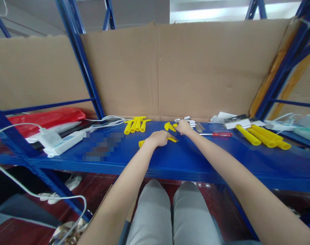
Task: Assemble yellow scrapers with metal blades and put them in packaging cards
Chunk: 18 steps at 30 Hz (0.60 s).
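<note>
My left hand [158,138] is closed around a yellow-handled scraper [141,144] low over the blue shelf. The handle's end sticks out on the left of the fist, and a yellow head with a metal blade shows on the right. Just beyond, my right hand [184,127] has its fingers bent down and together beside a small pile of yellow plastic pieces [167,126]. Whatever those fingers grip, if anything, is too small to make out. White paper slips [187,119] and flat metal blades [199,127] lie behind and right of that hand.
Several yellow handled tools [136,124] stand grouped at the back left. A red screwdriver [221,134] lies right of centre, near yellow handles [264,136] with black-and-white packaging [236,121]. A white power strip [64,143] and cables occupy the left. Cardboard [196,68] walls the back.
</note>
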Each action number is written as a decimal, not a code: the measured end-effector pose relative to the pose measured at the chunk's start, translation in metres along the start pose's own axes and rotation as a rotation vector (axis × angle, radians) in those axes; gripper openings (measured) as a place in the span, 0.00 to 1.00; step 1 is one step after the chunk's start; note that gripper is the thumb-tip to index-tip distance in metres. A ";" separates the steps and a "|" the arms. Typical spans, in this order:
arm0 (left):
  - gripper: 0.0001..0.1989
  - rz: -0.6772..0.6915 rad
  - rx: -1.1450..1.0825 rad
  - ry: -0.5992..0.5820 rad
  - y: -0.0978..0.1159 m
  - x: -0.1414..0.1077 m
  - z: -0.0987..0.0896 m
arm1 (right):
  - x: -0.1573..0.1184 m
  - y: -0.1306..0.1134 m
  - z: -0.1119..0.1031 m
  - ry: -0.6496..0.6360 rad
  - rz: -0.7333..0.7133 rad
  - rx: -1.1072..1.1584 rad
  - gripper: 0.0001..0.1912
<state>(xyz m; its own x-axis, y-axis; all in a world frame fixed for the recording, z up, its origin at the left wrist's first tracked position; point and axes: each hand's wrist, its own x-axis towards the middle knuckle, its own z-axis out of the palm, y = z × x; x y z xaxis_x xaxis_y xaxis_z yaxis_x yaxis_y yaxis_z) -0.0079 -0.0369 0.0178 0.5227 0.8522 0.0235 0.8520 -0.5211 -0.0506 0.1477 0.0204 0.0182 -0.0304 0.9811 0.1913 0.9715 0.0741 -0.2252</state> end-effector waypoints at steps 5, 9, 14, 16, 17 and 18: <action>0.23 -0.007 -0.003 0.003 0.000 0.000 0.000 | -0.004 0.006 -0.002 0.101 0.002 0.012 0.17; 0.23 -0.003 0.022 -0.004 0.000 0.000 0.000 | -0.009 0.012 -0.005 0.219 -0.019 0.082 0.16; 0.22 0.022 0.018 0.029 0.000 0.001 0.002 | -0.014 0.027 -0.010 0.251 0.029 0.435 0.13; 0.22 0.032 0.004 0.036 0.000 0.001 0.002 | -0.014 0.032 -0.012 0.241 0.075 0.621 0.09; 0.23 0.045 -0.003 0.037 0.000 0.002 0.002 | -0.014 0.034 -0.014 0.242 0.101 0.717 0.07; 0.23 0.063 -0.009 0.038 0.000 0.002 0.002 | -0.014 0.035 -0.016 0.244 0.128 0.810 0.06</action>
<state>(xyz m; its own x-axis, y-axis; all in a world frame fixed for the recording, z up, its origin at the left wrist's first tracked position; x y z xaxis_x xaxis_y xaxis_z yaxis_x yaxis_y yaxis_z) -0.0069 -0.0355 0.0161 0.5757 0.8156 0.0583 0.8177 -0.5740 -0.0440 0.1862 0.0061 0.0225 0.2095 0.9315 0.2972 0.4934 0.1617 -0.8546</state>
